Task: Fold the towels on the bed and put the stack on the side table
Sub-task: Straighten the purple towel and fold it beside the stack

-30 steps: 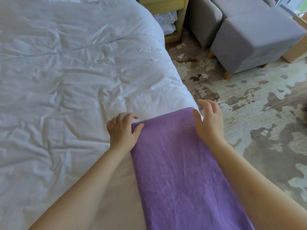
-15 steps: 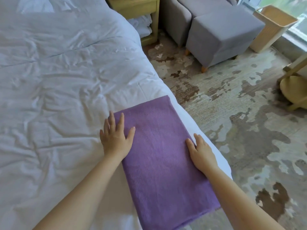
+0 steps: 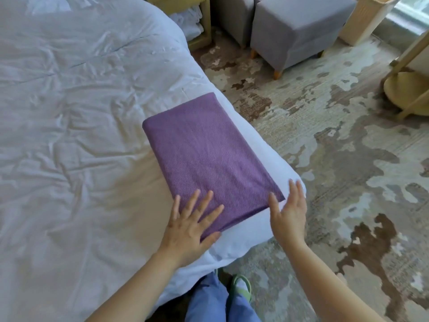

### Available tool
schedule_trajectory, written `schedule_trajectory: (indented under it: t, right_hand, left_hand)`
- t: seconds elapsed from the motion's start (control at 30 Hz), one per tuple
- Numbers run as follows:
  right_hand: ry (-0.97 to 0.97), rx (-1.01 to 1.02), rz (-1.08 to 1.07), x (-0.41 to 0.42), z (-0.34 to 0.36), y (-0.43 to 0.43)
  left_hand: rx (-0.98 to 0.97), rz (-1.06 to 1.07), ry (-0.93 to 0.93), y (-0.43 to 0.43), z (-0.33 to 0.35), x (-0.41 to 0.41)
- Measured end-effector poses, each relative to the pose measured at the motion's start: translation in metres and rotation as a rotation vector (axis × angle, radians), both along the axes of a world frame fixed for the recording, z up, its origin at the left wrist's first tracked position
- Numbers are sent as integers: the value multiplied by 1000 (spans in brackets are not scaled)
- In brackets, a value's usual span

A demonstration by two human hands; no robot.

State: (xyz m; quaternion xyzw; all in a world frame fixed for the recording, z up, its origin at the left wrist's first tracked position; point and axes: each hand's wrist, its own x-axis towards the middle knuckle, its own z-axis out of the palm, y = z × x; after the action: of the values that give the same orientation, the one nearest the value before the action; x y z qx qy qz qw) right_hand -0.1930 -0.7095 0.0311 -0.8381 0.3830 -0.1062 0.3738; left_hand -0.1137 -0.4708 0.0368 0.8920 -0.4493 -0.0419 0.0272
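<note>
A purple towel (image 3: 209,154) lies folded into a flat rectangle near the right edge of the white bed (image 3: 76,135). My left hand (image 3: 192,226) rests flat on the towel's near left corner with its fingers spread. My right hand (image 3: 287,212) is open at the towel's near right corner, fingers straight, over the bed's edge. The yellow wooden side table (image 3: 204,22) stands beyond the bed at the top, holding white linen on its lower shelf.
Two grey upholstered stools (image 3: 294,31) stand on the patterned carpet (image 3: 336,159) to the right of the side table. A tan bin (image 3: 369,17) and a round yellow stand (image 3: 408,89) sit at the far right. My legs and a green slipper (image 3: 241,287) are below.
Both hands slid back along the towel from its far end to its near end, and the towel now lies as a shorter flat rectangle. The view pulled back.
</note>
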Motion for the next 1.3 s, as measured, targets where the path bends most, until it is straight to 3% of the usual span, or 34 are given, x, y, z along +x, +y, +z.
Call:
schedule_trajectory:
  t: [0.1, 0.17, 0.27, 0.33, 0.43, 0.5, 0.63, 0.73, 0.9, 0.97, 1.07, 1.13, 1.2, 1.3]
  right_hand:
    - [88, -202, 420, 4, 8, 25]
    - [255, -230, 481, 3, 0, 33]
    - [61, -85, 158, -2, -3, 40]
    - [-73, 172, -128, -1, -3, 44]
    - [-160, 706, -306, 15, -3, 47]
    - [-179, 894, -336, 29, -6, 49]
    - [-226, 978, -498, 51, -26, 56]
    - [-292, 965, -553, 60, -39, 65]
    - [-293, 952, -587, 66, -54, 68]
    - [-288, 959, -636, 66, -58, 65]
    - [-226, 992, -705, 65, -61, 61]
    - [-205, 1076, -692, 64, -61, 60]
    - [-216, 1147, -657, 65, -59, 59]
    - [-239, 1116, -644, 64, -48, 54]
  left_hand:
    - [76, -168, 20, -8, 11, -5]
    - [11, -243, 123, -8, 17, -1]
    - [-312, -174, 187, -5, 32, 21]
    - [-442, 6, 131, -5, 38, 54]
    - [-358, 233, 51, -13, 38, 114]
    - [-188, 338, 83, -18, 28, 156]
    - [43, 268, 169, -31, -6, 217]
    - [51, 225, 178, -42, -23, 252]
    - [28, 374, 231, -55, -35, 302]
    - [-25, 485, 386, -57, -34, 324]
    - [-91, 645, 877, -52, -31, 351]
    - [-20, 716, 1126, -46, -31, 362]
    - [27, 704, 1251, -41, -36, 368]
    - [-59, 656, 1380, -38, -34, 367]
